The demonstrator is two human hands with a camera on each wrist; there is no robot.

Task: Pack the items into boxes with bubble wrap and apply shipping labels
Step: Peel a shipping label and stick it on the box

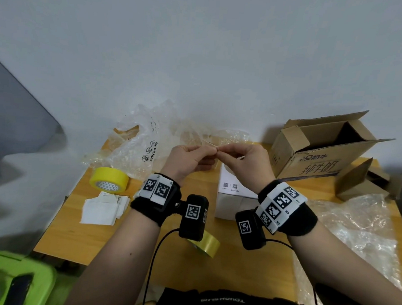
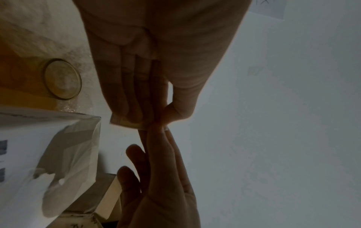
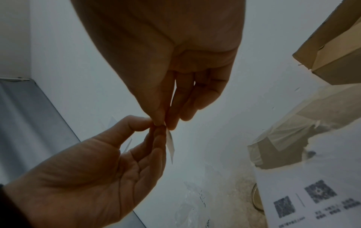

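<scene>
Both hands are raised over the wooden table [image 1: 143, 249], fingertips meeting. My left hand [image 1: 211, 149] and right hand [image 1: 220, 153] each pinch a small thin label [image 1: 207, 143]. The right wrist view shows the label [image 3: 170, 143] as a pale strip hanging below my right hand [image 3: 165, 125], with my left hand [image 3: 154, 125] gripping it from below. In the left wrist view my left hand [image 2: 158, 121] holds the label [image 2: 126, 121] edge-on. A taped white box [image 1: 235, 196] with QR codes stands under my right hand. An open cardboard box [image 1: 323, 156] lies on its side at the back right.
A yellow tape roll [image 1: 109, 179] and a stack of white labels [image 1: 104, 208] lie at the left. A second tape roll [image 1: 208, 244] sits near the front. Air cushion film [image 1: 147, 145] is piled at the back, bubble wrap [image 1: 366, 231] at the right. A green bin [image 1: 14, 275] stands at the lower left.
</scene>
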